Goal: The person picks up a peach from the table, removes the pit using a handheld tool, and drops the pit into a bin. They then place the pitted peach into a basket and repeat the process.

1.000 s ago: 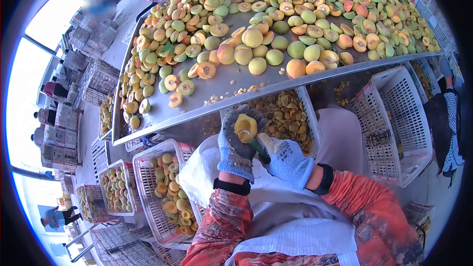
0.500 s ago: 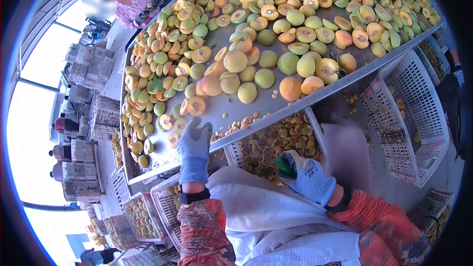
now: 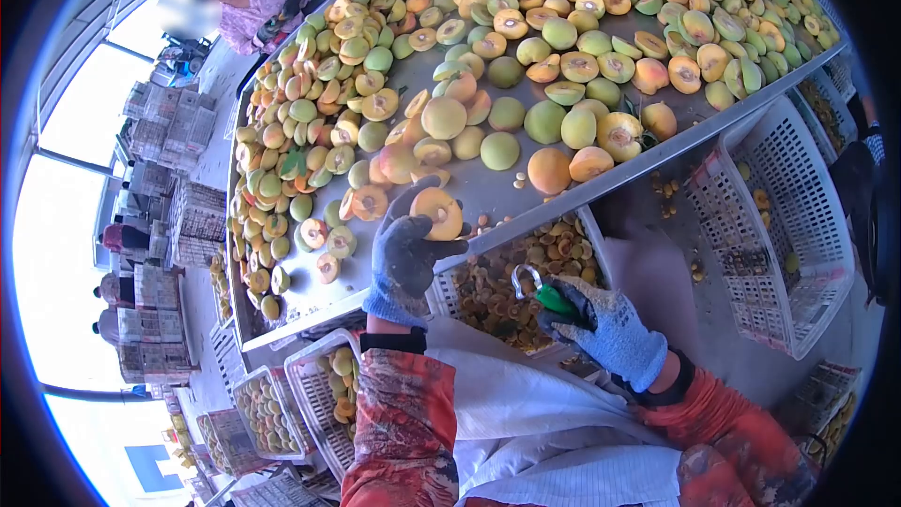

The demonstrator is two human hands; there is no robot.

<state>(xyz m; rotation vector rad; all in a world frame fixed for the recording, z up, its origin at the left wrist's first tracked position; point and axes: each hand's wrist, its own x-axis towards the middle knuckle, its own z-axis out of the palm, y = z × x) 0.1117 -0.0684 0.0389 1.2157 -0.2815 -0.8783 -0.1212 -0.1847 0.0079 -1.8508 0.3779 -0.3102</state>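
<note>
Above the near edge of the metal table, my left hand has its gloved fingers around a halved peach, whose orange cut face shows. My right hand, in a blue and grey glove, grips the green handle of a pitting tool. The tool's curved metal loop points up and left, apart from the peach. Just beyond my left hand lie more peach halves and rounded peaches. Below the table edge, a crate of small brownish fruit pieces stands between my hands.
The sloping metal table carries a large heap of peaches. A white plastic crate stands tilted at the right. Crates of peaches sit at the lower left, with stacked crates behind. Another person works at the far left corner.
My left hand has moved right and now holds a peach half. A rounded peach near the table's front edge is gone from its place. My right hand has turned, bringing the tool's metal loop into view.
</note>
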